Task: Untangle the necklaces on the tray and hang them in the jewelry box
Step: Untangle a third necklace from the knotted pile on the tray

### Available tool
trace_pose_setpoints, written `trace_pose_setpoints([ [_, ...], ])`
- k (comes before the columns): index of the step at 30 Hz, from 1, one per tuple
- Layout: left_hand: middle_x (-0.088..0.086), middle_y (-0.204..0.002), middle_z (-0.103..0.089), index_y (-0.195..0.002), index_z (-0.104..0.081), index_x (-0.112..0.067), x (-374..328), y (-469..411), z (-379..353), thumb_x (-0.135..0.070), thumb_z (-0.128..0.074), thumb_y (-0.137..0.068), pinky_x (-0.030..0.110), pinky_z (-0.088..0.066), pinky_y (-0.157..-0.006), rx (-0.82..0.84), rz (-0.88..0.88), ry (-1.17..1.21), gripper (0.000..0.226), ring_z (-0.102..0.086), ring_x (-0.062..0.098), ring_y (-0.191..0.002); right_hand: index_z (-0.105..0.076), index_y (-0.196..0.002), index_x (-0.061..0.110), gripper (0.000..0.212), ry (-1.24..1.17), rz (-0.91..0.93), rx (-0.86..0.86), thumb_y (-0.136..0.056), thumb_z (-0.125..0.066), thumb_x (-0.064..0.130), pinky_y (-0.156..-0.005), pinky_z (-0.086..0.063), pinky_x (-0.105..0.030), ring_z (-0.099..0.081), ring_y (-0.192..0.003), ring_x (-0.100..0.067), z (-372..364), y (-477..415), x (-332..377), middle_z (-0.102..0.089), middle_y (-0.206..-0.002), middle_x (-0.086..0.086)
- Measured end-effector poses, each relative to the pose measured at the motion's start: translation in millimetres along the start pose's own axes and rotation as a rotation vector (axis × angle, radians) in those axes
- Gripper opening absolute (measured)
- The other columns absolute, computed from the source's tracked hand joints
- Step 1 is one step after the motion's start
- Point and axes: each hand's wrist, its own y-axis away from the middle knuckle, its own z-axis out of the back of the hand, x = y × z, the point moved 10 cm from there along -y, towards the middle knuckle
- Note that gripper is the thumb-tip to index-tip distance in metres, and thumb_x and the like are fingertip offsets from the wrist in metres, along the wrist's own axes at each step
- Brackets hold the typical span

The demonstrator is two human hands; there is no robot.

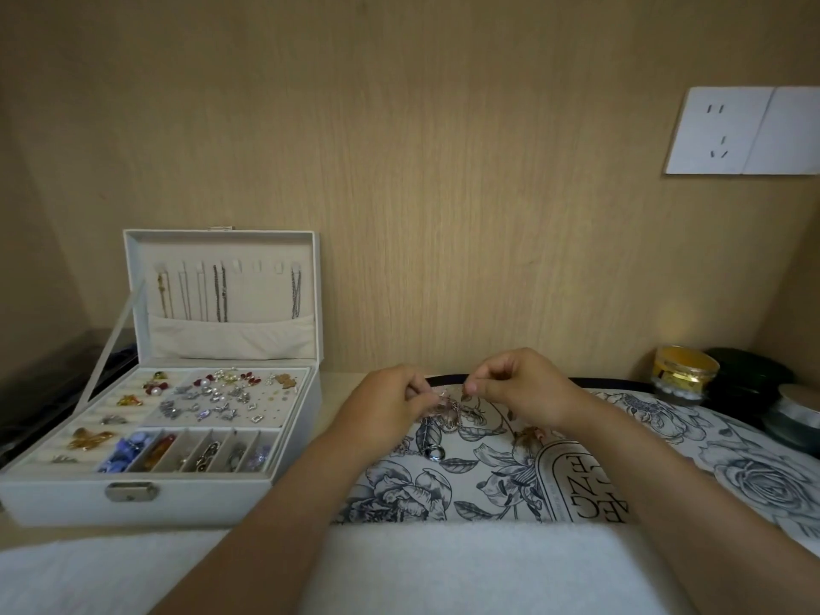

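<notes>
At the far left stands the jewelry box (199,499), white, rectangular, with a metal clasp on its front wall; its lid is upright, and in the lid several thin chains (219,295) hang from small hooks above a fabric pocket; the padded compartments below hold earrings, pearls and coloured pieces.

To the right of the box comes the left hand (386,406), with its fingers curled and thumb and forefinger closed in a pinch on the necklaces (448,408); these form a small tangle of fine silvery and pinkish chain, which sits just at the fingertips of both hands, near the far rim of the tray (488,477); whether the tangle touches the tray surface or is lifted a little I cannot tell.

The tray is flat, with a dark thin rim and a printed pattern of grey-blue flowers on a pale ground; on it, nearer to the person than the tangle, lies a shiny silver ring-shaped piece (435,452), and to its right a small brownish pendant (528,437).

The right hand (514,388) is also curled; its thumb and forefinger pinch a very thin strand of the same tangle.

A white soft towel (443,570) covers the near edge; at the far right stands a round golden jar (685,375) beside a dark rounded object (745,375).
</notes>
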Motion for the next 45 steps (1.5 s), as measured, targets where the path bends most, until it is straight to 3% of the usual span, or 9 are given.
trace_pose_setpoints([
  [3,-0.008,-0.078,-0.069,-0.084,-0.064,-0.026,9,-3,9,-0.036,-0.065,-0.093,0.03,-0.052,-0.065,-0.017,0.026,-0.079,0.013,-0.064,0.01,-0.07,-0.072,-0.086,0.02,0.014,0.094,-0.027,-0.103,-0.096,-0.065,0.027,-0.077,-0.05,-0.026,-0.066,-0.084,-0.01,10,-1,-4,-0.073,-0.086,0.003],
  [6,-0.002,-0.077,-0.06,-0.083,-0.06,-0.015,15,-4,11,-0.029,-0.056,-0.098,0.03,-0.043,-0.064,-0.04,0.131,0.167,0.021,-0.053,0.015,-0.067,-0.067,-0.088,0.017,0.019,0.066,-0.008,-0.153,-0.1,-0.057,0.028,-0.071,-0.053,-0.042,-0.062,-0.071,-0.029,13,-1,-1,-0.073,-0.087,-0.013],
  [13,0.01,-0.09,-0.064,-0.092,-0.054,-0.005,6,-1,-12,-0.015,-0.042,-0.105,0.042,-0.054,-0.095,-0.024,0.283,1.019,0.021,-0.067,0.027,-0.087,-0.06,-0.088,0.014,0.02,-0.092,0.008,-0.14,-0.104,-0.051,0.022,-0.041,-0.031,-0.018,-0.034,-0.04,-0.006,5,-3,2,-0.043,-0.049,0.007],
  [16,0.011,-0.085,-0.056,-0.094,-0.048,-0.004,1,1,-16,-0.017,-0.038,-0.107,0.047,-0.057,-0.087,-0.008,0.288,1.203,0.021,-0.064,0.028,-0.073,-0.061,-0.09,0.013,0.019,-0.176,0.011,-0.131,-0.103,-0.051,0.023,-0.039,-0.027,-0.018,-0.029,-0.038,-0.005,3,-5,5,-0.038,-0.047,0.008],
  [21,0.003,-0.075,-0.048,-0.094,-0.047,-0.009,1,-1,-23,-0.019,-0.042,-0.105,0.028,-0.05,-0.057,0.053,0.294,1.202,0.016,-0.045,0.013,-0.053,-0.055,-0.088,0.013,0.022,-0.25,-0.007,-0.101,-0.106,-0.044,0.022,-0.039,-0.029,-0.018,-0.034,-0.037,-0.007,0,-4,9,-0.05,-0.048,0.002],
  [27,-0.001,-0.069,-0.042,-0.092,-0.048,-0.012,-5,3,-32,0.0,-0.057,-0.095,0.02,-0.044,-0.052,0.279,0.269,1.158,0.015,-0.035,0.008,-0.054,-0.056,-0.085,0.014,0.027,-0.081,-0.053,-0.05,-0.104,-0.042,0.026,-0.047,-0.036,-0.016,-0.044,-0.041,0.0,-5,0,6,-0.076,-0.084,-0.005],
  [32,0.002,-0.072,-0.042,-0.105,-0.046,-0.009,-13,5,-29,0.015,-0.054,-0.089,0.021,-0.049,-0.056,0.315,0.185,1.179,0.03,-0.046,0.014,-0.062,-0.064,-0.093,0.021,0.015,-0.02,0.016,-0.005,-0.085,-0.075,0.013,-0.073,-0.05,-0.022,-0.064,-0.08,-0.005,-11,-1,2,-0.071,-0.092,0.003],
  [35,-0.002,-0.064,-0.044,-0.104,-0.047,-0.009,-14,7,-32,0.015,-0.049,-0.091,0.024,-0.045,-0.059,0.302,0.195,1.212,0.027,-0.041,0.009,-0.055,-0.066,-0.093,0.021,0.028,-0.066,0.089,0.054,-0.079,-0.077,0.0,-0.063,-0.047,-0.016,-0.058,-0.064,0.0,-15,2,14,-0.07,-0.107,0.0],
  [45,0.008,-0.085,-0.05,-0.104,-0.048,-0.008,-20,10,-33,0.018,-0.033,-0.087,0.029,-0.048,-0.054,0.274,0.183,1.378,0.035,-0.044,0.011,-0.05,-0.079,-0.098,0.012,0.018,-0.274,0.022,0.081,-0.08,-0.081,0.009,-0.088,-0.055,-0.041,-0.067,-0.087,-0.022,-19,2,7,-0.078,-0.094,-0.011],
])
